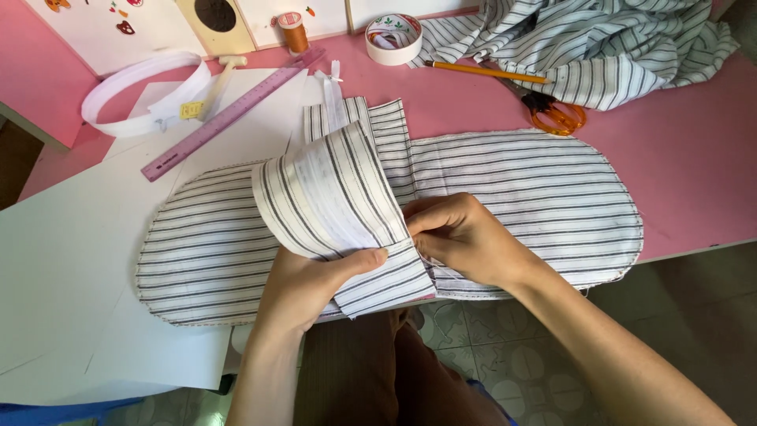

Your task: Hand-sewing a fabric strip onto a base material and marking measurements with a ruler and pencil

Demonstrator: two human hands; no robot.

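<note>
A long oval piece of grey-and-white striped fabric lies flat across the pink table. On top of it, a striped fabric strip curls upward from the table's front edge. My left hand grips the strip's lower end, thumb pressed on top. My right hand pinches the strip's right edge just beside the left thumb, resting on the oval piece.
White paper sheets cover the table's left. A purple ruler, white band loop, orange thread spool, tape roll, yellow pencil, orange-handled scissors and a heap of striped cloth lie at the back.
</note>
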